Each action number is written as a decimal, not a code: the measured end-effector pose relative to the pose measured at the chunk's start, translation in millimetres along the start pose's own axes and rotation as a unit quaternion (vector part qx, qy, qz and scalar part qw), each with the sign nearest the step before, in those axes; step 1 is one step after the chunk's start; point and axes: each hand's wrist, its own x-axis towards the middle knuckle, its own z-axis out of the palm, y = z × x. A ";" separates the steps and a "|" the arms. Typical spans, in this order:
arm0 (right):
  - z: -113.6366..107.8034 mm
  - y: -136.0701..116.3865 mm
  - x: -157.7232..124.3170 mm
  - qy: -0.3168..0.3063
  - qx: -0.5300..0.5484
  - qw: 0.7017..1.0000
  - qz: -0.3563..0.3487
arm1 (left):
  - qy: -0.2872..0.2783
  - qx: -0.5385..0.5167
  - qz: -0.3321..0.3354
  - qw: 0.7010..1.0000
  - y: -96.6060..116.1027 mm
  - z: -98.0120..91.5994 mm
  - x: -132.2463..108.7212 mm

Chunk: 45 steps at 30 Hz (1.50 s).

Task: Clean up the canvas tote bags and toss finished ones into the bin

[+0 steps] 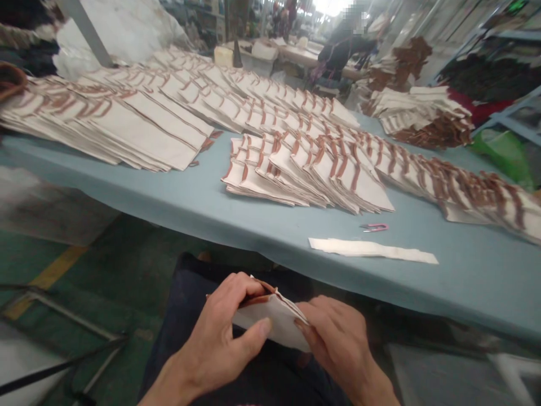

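Note:
Above my lap, both hands hold a white fabric piece (279, 322) with brown trim along its upper edge. It looks like the trimmed pieces stacked on the table. My left hand (230, 330) grips its left side, thumb flat on the near face and fingers hooked over the brown edge. My right hand (336, 335) is closed round the right end, where several layers show at the edge. Parts of both hands' fingers are hidden behind the cloth. On the table ahead lie a white fabric strip (374, 250) and small pink-handled thread snips (375, 227).
Overlapping rows of white pieces with brown trim (313, 163) cover much of the blue-green table (190, 203). Another fanned stack (139, 124) lies at left. A folded pile (426, 115) sits at the far right, near a green bag (502, 152). A person (344, 48) is in the background.

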 end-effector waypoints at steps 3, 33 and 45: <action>7.8 -6.6 -0.1 -0.020 -0.002 1.000 0.000 | -0.056 -0.079 -0.066 0.993 9.3 -4.4 -1.3; 15.0 -26.3 17.7 -0.254 0.589 0.629 0.439 | -0.046 -0.079 -0.095 0.991 24.4 -9.6 -22.4; 9.6 -24.8 17.0 -0.237 0.461 0.762 0.388 | -0.053 -0.113 -0.112 0.986 15.7 -6.8 -20.3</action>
